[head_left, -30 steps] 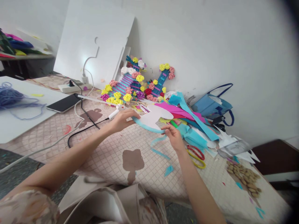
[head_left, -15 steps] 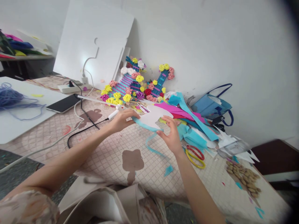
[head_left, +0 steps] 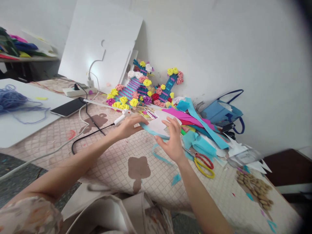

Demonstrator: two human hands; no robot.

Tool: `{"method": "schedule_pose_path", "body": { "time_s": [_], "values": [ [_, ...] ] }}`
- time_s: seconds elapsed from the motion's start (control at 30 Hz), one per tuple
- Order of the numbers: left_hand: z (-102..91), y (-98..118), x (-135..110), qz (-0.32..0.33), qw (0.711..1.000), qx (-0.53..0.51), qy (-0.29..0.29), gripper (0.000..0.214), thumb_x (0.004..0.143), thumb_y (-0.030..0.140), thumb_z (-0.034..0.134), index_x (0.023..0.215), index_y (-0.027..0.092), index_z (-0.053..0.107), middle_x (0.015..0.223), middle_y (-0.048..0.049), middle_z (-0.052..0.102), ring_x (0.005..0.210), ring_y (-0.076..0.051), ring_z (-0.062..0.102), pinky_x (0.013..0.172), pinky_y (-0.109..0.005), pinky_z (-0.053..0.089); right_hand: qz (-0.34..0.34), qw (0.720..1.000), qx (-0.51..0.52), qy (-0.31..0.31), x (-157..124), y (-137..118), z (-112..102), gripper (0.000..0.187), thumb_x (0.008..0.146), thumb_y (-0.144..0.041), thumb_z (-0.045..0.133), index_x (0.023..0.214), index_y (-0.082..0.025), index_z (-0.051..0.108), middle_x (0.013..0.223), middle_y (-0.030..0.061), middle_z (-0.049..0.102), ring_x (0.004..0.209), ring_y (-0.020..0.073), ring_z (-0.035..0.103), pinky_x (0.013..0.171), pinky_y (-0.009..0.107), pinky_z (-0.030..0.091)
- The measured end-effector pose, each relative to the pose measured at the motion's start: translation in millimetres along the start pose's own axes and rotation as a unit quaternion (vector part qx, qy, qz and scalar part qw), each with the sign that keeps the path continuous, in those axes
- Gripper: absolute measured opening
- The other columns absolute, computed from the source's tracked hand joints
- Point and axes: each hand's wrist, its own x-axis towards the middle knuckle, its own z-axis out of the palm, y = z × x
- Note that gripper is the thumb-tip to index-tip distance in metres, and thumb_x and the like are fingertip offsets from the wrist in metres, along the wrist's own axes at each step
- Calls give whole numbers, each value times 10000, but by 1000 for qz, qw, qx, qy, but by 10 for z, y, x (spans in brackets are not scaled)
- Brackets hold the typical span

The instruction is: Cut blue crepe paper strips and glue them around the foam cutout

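Note:
A white paper cut-out (head_left: 157,125) with a curved, notched outline is held just above the table. A light-blue paper strip (head_left: 153,131) runs along its near edge. My left hand (head_left: 130,126) pinches the cut-out's left end, thumb below and fingers above. Over its right part, my right hand (head_left: 172,139) has its thumb by the blue edge and its bent fingers on the far side; the exact contact is partly hidden. A narrow blue strip (head_left: 161,157) curls on the table below. Left of the cut-out lies a white glue gun (head_left: 122,117).
Red-and-yellow-handled scissors (head_left: 204,165) lie right of my right forearm. Behind are flower-covered woven pieces (head_left: 131,89), blue and pink paper (head_left: 187,117) and a blue bag (head_left: 219,112). A phone (head_left: 68,107), power strip (head_left: 79,91) and cables are at left, peanuts (head_left: 254,188) at right.
My right hand has slid left along the blue edge, closer to my left hand, uncovering the scissors' blades. My left hand keeps its pinch on the cut-out.

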Motion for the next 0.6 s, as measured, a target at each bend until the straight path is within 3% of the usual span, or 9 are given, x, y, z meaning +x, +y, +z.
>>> {"method": "schedule_pose_path", "body": {
  "time_s": [0.17,0.37,0.5,0.6],
  "values": [
    [-11,-5,-3,-3,1000,0,5,131,889,244,573,967,163,640,912,-90,684,862,-178,633,784,-326,512,55,994,89,-41,-37,144,-27,512,814,-421,616,1274,-256,465,1390,110,418,1366,289,285,1102,528,266],
    [-8,-12,-10,-7,1000,6,4,128,884,239,580,970,165,639,921,-88,686,868,-178,632,792,-326,511,159,958,211,-111,-151,496,-124,643,772,-480,668,1330,-285,416,1448,98,389,1360,270,320,1058,505,340],
    [-2,5,-12,-5,1000,7,-5,126,884,227,573,970,164,641,941,-95,686,895,-186,631,815,-336,509,114,968,174,-139,-191,601,-190,658,767,-497,671,1336,-277,425,1446,102,398,1354,272,333,1084,512,297],
    [2,31,-12,-8,1000,14,-5,139,890,242,564,980,165,637,955,-98,687,907,-187,633,824,-335,506,64,983,141,-101,-194,489,-246,671,787,-503,647,1368,-277,400,1456,103,381,1368,281,306,1096,523,278]
  ]
}}
